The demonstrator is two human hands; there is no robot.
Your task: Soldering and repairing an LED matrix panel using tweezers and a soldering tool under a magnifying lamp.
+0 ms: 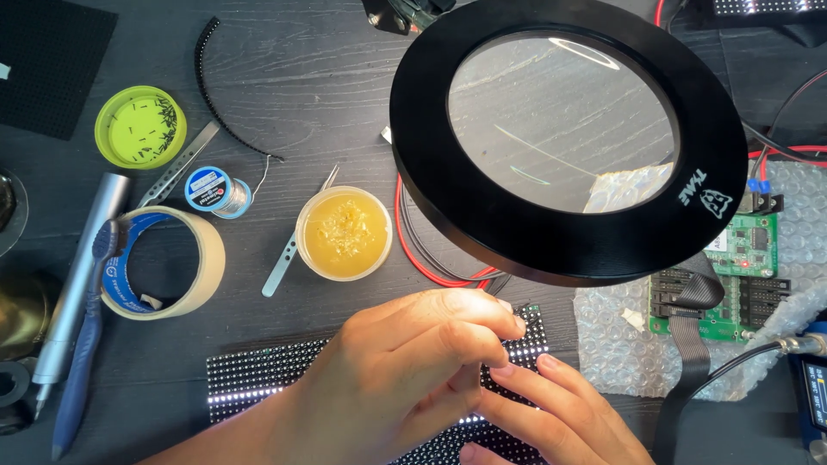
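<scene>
Hands [448,379] near jar [345,232] of amber flux.

1. A round blue-and-white label is seen on the top of the small solder spool [209,189], left of the round yellow-filled dish [345,233].
2. A blue printed band is seen inside the tape roll [164,263], further left of the dish.
3. A small dark screen with a blue frame [815,394] is cut off at the frame's edge, far right of the dish and lower.
</scene>
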